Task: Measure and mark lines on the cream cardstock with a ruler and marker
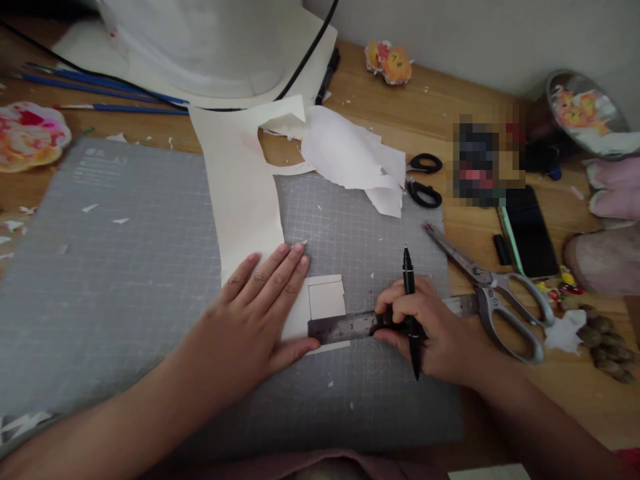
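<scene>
My left hand (265, 303) lies flat with fingers stretched over a cream sheet of paper (247, 193) on the grey cutting mat (125, 287). Its thumb tip is at the left end of a steel ruler (345, 327). My right hand (433, 327) pinches the ruler between thumb and fingers, and a black pen (409, 273) is held upright across those fingers, its tip pointing away from me. Thin dark lines outline a rectangle (327, 300) on the paper just above the ruler. The ruler's middle is hidden by my right hand.
Large metal scissors (483, 277) lie right of my right hand, near a phone (533, 230). Black-handled scissors (425, 195) sit partly under crumpled white paper (345, 147). Blue brushes (115, 90) and a paint-stained palette (30, 137) are left. A black cable (310, 50) crosses the back.
</scene>
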A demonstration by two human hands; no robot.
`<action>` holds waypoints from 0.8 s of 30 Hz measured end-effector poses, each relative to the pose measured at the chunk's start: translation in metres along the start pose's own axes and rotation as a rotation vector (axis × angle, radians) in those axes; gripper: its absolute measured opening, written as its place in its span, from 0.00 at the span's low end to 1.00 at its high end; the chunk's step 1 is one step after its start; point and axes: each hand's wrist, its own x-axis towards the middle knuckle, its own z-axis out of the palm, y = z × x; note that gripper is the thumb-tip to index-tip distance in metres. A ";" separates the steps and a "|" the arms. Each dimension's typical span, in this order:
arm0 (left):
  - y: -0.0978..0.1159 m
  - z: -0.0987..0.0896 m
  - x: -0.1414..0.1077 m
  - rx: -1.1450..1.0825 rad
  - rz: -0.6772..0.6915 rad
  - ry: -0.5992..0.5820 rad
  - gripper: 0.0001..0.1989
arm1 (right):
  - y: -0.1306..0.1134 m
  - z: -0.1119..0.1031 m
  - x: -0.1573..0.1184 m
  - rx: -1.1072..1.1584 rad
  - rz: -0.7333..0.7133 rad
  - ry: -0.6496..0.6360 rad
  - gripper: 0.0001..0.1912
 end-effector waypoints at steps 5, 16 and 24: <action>-0.001 -0.001 0.001 0.005 0.006 -0.002 0.38 | 0.001 -0.001 0.001 -0.002 -0.010 -0.016 0.13; 0.001 0.000 0.001 -0.020 -0.028 0.015 0.38 | 0.004 -0.002 0.005 0.008 -0.074 -0.015 0.12; 0.004 -0.002 0.002 -0.098 -0.101 -0.009 0.37 | 0.004 -0.002 0.001 0.272 0.042 0.049 0.06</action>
